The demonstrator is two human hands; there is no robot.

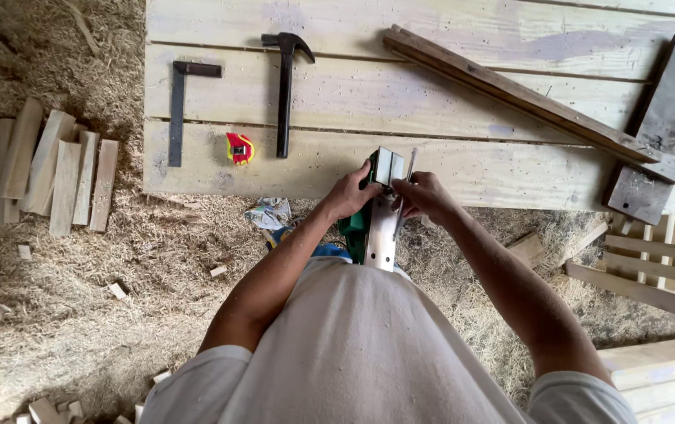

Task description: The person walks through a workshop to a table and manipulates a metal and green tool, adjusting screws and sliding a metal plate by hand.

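A green power planer [382, 212] with a pale metal sole is held upside down against my body, its front end resting at the edge of the plank workbench [463, 169]. My left hand [351, 192] grips its left side near the front. My right hand [424, 194] holds a thin metal tool [407, 174] against the planer's right side.
On the bench lie a claw hammer [285, 90], a steel try square [178, 110], a red and yellow tape measure [240, 148] and long dark boards [522, 94]. Short wood offcuts [51, 169] lie on the shavings-covered floor at left. A slatted wooden frame [655, 263] sits at right.
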